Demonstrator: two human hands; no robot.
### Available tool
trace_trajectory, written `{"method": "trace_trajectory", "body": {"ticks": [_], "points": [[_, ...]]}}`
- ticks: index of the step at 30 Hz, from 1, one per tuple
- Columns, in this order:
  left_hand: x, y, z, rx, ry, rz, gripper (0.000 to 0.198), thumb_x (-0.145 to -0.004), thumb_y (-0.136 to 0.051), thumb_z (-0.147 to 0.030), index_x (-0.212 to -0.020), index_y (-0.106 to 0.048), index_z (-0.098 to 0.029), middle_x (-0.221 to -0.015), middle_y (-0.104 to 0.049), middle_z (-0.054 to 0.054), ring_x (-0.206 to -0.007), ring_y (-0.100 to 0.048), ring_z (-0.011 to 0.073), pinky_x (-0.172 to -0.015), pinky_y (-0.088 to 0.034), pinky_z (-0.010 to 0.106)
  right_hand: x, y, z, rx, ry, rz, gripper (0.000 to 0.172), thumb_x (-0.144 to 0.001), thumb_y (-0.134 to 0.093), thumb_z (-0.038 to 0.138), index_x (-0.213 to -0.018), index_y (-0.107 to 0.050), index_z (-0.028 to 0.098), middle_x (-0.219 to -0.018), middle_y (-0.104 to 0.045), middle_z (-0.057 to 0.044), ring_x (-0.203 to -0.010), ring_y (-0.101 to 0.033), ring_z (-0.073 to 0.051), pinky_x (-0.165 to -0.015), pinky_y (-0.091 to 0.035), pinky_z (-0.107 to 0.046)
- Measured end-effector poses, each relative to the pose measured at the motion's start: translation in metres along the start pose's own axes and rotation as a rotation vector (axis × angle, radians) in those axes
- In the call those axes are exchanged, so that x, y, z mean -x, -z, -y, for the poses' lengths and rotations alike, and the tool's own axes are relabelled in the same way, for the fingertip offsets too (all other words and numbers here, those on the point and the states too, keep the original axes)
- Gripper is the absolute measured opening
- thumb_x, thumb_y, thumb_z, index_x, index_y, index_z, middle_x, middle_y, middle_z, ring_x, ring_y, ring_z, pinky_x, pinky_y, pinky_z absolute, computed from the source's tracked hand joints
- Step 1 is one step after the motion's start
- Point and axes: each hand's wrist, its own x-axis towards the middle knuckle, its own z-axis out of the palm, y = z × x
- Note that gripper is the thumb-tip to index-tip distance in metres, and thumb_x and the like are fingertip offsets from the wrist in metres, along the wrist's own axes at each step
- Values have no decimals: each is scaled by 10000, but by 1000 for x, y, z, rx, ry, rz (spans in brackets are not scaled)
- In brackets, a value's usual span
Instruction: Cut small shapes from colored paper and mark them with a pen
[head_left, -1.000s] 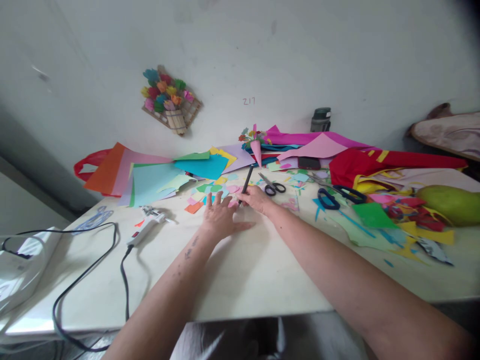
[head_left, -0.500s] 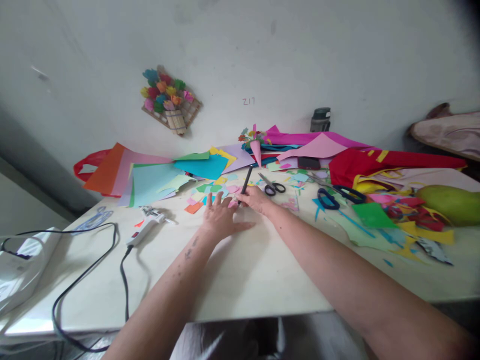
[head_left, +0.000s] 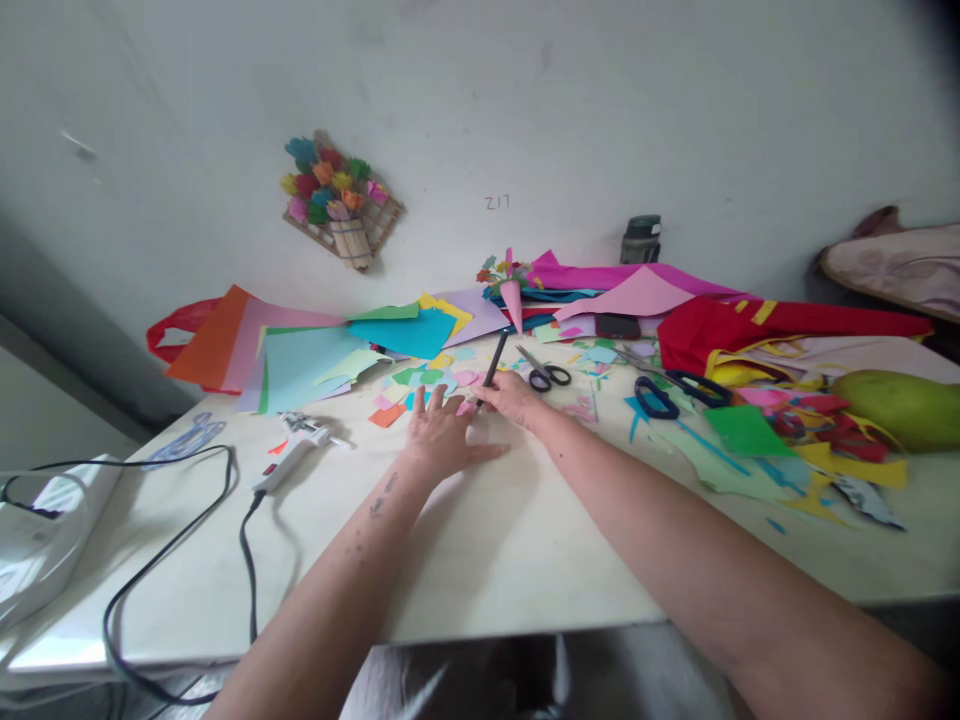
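Observation:
My right hand (head_left: 513,398) grips a black pen (head_left: 496,360), its tip down at a small pink paper piece (head_left: 466,408). To the left of it my left hand (head_left: 441,432) lies with fingers spread on the table, its fingertips at the edge of the same pink piece. Small cut papers in several colours, among them an orange piece (head_left: 387,415), lie just beyond my left hand. Black-handled scissors (head_left: 550,377) rest behind my right hand.
On the left are a glue gun (head_left: 289,455), its black cable and a power strip (head_left: 64,520). Coloured sheets (head_left: 307,360) line the back. To the right lie blue-handled scissors (head_left: 657,398), paper scraps and a green fruit (head_left: 900,410). A phone (head_left: 617,326) sits behind.
The top of the pen has tilted slightly to the right. Both hands stay in nearly the same place.

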Motion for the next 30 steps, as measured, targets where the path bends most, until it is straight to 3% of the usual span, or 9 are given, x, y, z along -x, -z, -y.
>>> {"method": "trace_trajectory", "body": {"ticks": [18,30], "points": [[0,-1,0,-7,-2,9,678,-703,-410,-740,-1141,-582,-251,-1243,-549,76,-1278,-291,355,-1059,-95,582,-3,-1,-5,76,23,2,268,-776,-528,310,-922,-682,146,-711,-673,-29,-559,-573,-100,-573,-443,-212],[0,1,-1,3,1,25,681,-710,-407,-732,-1147,-587,-241,-1248,-550,83,-1278,-290,360,-1065,-94,578,-5,0,-6,214,20,-60,216,-762,-537,340,-745,-649,156,-667,-649,-30,-606,-580,-131,-593,-437,-225]]}}
